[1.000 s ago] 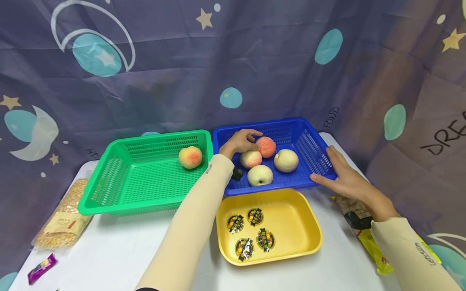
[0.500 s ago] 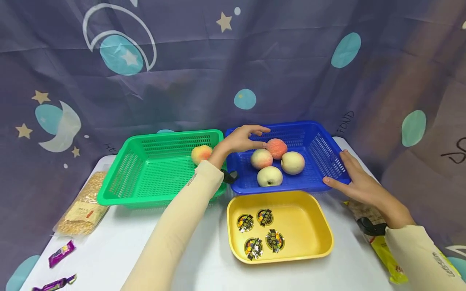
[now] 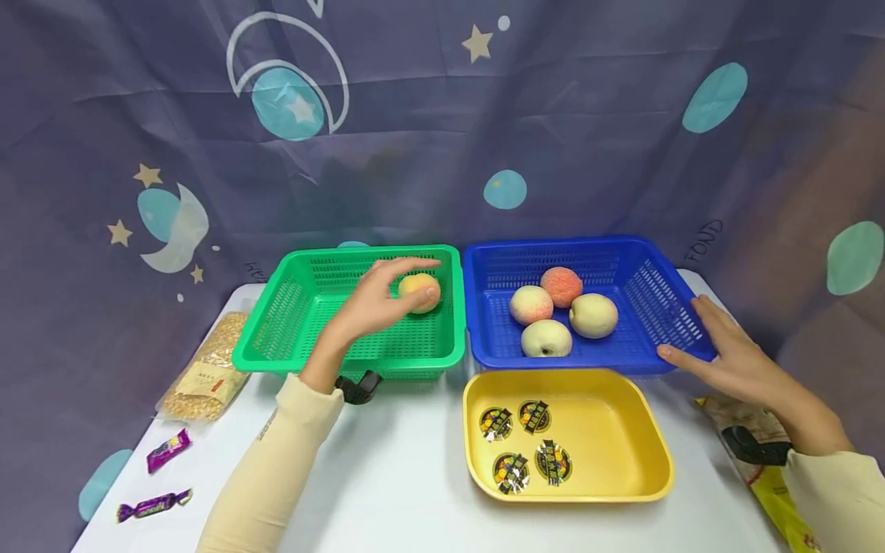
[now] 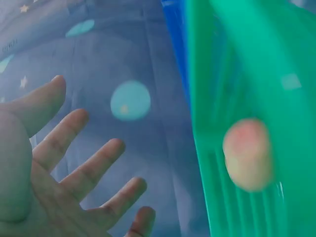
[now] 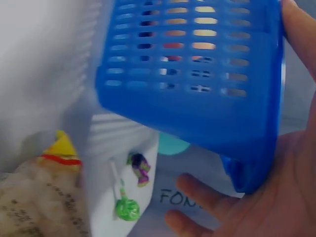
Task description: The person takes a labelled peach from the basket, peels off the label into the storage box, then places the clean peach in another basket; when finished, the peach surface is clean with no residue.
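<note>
My left hand hovers over the green basket, fingers and thumb spread, with nothing in its grasp. A yellow-and-red peach lies in that basket, overlapped by my thumb in the head view. The left wrist view shows the palm with fingers apart and the peach off to the side. On the right, my right hand touches the front right corner of the blue basket, its fingers fairly straight along the rim. Inside the blue basket lie several peaches, among them a red one and a pale one.
A yellow tray bearing several round stickers stands before the blue basket. At left lie a bag of corn kernels and purple wrapped candies; a yellow bag lies by the right forearm. A green lollipop lies behind the blue basket's side.
My left hand has left the peaches in the blue basket and moved left over the green one. My right hand stays at the blue basket's corner. The head view has swung left.
</note>
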`<move>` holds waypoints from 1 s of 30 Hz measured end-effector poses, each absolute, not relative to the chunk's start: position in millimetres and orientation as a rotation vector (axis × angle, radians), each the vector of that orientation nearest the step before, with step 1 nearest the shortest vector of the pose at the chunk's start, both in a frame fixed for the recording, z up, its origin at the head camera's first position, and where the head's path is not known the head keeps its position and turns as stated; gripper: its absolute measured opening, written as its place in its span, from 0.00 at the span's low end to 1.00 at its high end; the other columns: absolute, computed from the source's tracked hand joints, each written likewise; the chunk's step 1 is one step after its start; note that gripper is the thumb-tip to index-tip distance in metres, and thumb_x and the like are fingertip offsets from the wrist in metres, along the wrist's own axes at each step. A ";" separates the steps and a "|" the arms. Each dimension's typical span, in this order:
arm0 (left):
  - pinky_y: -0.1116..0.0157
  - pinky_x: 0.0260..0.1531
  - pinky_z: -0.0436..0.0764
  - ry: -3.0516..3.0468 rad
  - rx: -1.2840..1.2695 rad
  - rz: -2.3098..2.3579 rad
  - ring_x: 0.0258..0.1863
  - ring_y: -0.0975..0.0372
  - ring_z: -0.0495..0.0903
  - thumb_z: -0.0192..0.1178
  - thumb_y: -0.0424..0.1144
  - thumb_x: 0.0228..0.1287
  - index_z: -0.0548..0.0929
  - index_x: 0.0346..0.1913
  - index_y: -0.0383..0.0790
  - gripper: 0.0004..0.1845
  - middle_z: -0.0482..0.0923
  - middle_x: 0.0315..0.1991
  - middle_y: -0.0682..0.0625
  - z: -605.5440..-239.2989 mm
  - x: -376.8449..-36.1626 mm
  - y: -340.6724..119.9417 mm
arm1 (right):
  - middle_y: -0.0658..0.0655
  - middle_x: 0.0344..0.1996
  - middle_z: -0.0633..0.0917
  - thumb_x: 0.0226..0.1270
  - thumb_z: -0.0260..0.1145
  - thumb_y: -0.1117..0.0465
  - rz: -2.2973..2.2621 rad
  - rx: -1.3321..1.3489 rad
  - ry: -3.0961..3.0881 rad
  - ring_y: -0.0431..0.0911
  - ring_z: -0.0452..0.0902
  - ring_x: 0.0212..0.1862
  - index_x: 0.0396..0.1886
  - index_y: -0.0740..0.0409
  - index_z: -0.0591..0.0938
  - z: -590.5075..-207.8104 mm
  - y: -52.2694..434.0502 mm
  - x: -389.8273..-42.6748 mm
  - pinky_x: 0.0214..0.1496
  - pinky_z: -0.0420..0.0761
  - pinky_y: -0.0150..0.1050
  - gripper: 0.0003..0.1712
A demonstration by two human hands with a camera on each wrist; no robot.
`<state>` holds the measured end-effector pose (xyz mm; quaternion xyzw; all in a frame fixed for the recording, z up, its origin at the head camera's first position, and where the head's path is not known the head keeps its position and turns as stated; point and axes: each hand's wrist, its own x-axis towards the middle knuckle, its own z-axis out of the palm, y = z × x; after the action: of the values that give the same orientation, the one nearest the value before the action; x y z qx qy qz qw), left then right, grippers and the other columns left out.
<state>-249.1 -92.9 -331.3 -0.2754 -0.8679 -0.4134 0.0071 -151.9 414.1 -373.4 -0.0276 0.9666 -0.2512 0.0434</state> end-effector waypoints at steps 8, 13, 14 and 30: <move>0.31 0.70 0.47 -2.726 -0.568 -1.077 0.78 0.49 0.54 0.67 0.57 0.66 0.74 0.72 0.61 0.32 0.67 0.76 0.52 -355.3 -219.5 -173.1 | 0.85 0.73 0.52 0.73 0.59 0.39 -0.665 -0.020 3.101 0.84 0.47 0.62 0.80 0.71 0.46 -363.2 411.8 -159.1 0.55 0.49 0.80 0.55; 0.26 0.66 0.41 -2.732 -0.425 -0.920 0.80 0.43 0.50 0.66 0.61 0.63 0.71 0.74 0.59 0.37 0.63 0.78 0.47 -373.8 -208.4 -214.7 | 0.84 0.73 0.54 0.71 0.64 0.42 -0.743 -0.054 3.166 0.82 0.48 0.64 0.81 0.66 0.49 -354.2 397.1 -164.5 0.59 0.46 0.83 0.54; 0.26 0.66 0.41 -2.734 -0.396 -0.894 0.80 0.42 0.49 0.66 0.61 0.63 0.70 0.74 0.58 0.38 0.62 0.78 0.46 -377.6 -206.4 -222.7 | 0.83 0.74 0.54 0.71 0.64 0.42 -0.762 -0.062 3.168 0.82 0.48 0.65 0.82 0.65 0.50 -352.1 392.3 -166.1 0.61 0.46 0.84 0.54; 0.32 0.60 0.46 -2.788 -0.162 -0.808 0.81 0.38 0.42 0.64 0.65 0.62 0.63 0.79 0.43 0.48 0.57 0.81 0.43 -408.7 -186.4 -293.7 | 0.68 0.73 0.70 0.67 0.73 0.51 -1.069 -0.475 3.102 0.67 0.63 0.68 0.77 0.54 0.67 -319.4 285.0 -200.1 0.63 0.65 0.68 0.42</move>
<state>-186.4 -293.7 -408.7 -0.0553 -0.9524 -0.2761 0.1167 -200.1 285.0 -319.4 -0.1427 0.9321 -0.3213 -0.0868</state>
